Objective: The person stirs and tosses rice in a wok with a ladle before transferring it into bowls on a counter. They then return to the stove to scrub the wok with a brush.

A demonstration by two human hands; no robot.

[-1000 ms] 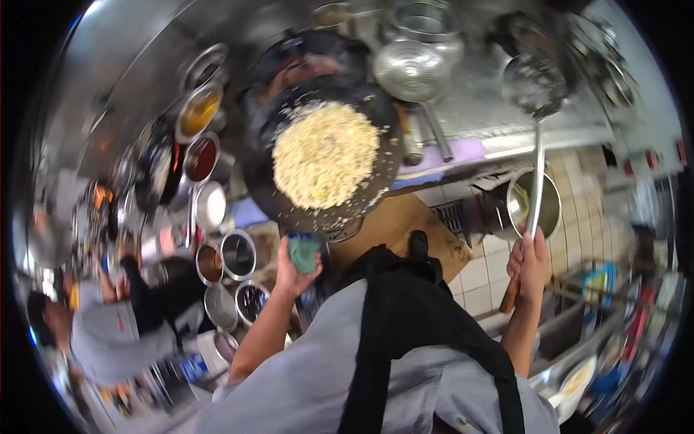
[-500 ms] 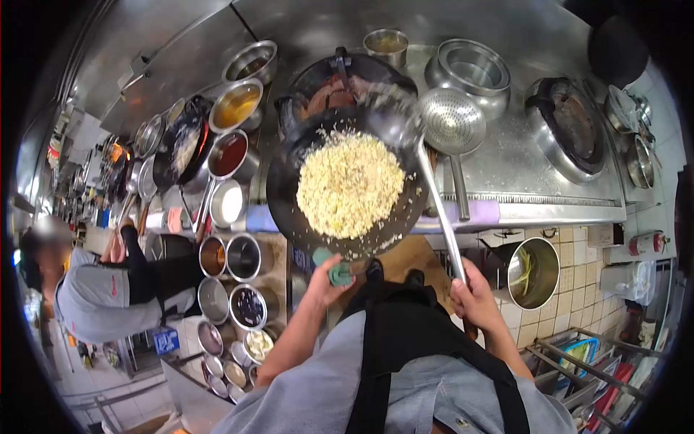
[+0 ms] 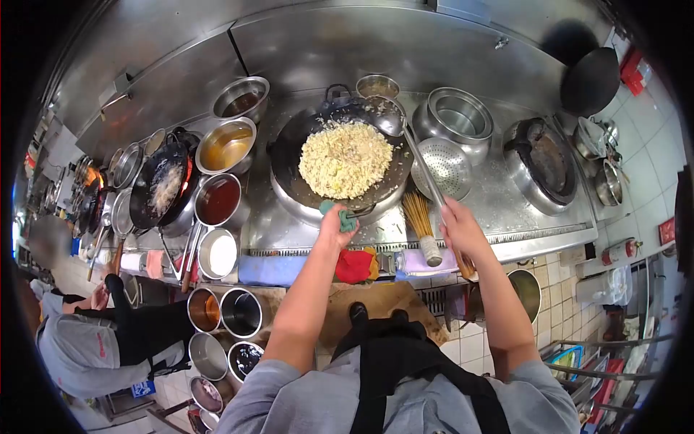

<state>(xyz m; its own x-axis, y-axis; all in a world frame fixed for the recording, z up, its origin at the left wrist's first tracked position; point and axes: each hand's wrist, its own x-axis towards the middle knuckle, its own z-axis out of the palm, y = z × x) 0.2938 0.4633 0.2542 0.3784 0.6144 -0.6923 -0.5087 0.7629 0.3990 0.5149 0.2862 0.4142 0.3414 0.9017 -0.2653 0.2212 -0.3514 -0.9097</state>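
A large black wok sits on the burner in front of me, with a heap of pale yellow fried rice in it. My left hand is closed on the wok's near handle through a folded green cloth. My right hand grips the long handle of a ladle. The ladle's bowl rests at the far right of the wok, beside the rice. A bamboo brush and a perforated strainer lie to the wok's right.
Metal bowls of dark red sauce and amber liquid stand left of the wok. A steel pot is behind the strainer, with a second burner further right. At the left, a co-worker stands near another wok.
The wok has gone forward, away from my body, and down onto the burner. Both hands have moved forward with it and the ladle, and the brush has come into fuller view.
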